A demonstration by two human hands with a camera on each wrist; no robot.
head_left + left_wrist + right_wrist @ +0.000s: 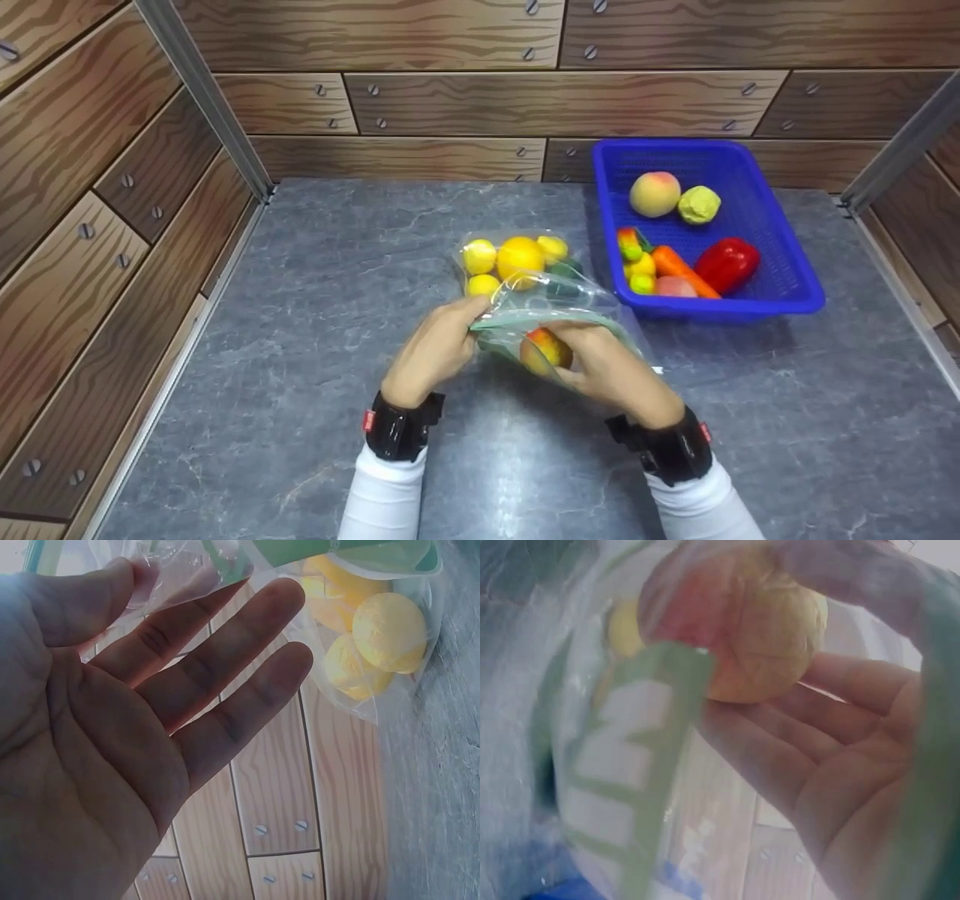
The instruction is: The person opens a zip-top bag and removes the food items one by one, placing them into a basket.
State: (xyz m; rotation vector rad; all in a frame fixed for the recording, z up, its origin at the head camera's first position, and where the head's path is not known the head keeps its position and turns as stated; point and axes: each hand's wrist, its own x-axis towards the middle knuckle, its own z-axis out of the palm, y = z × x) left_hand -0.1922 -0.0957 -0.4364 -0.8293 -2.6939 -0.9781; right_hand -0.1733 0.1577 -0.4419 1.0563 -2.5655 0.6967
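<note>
Clear bag (534, 301), one: lies on the counter (315, 300), yellow fruits (520, 255) inside. Left hand (433, 349): grip pinches the bag's edge. Right hand (611, 371): grip curls round a red-yellow fruit (544, 351) in the bag's mouth. Risks: mouth may collapse if the left pinch slips; fruit may snag on slack film.

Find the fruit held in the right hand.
In the head view, the red-and-yellow fruit sits just right of and below centre, in the right hand at the mouth of the clear bag.
</note>
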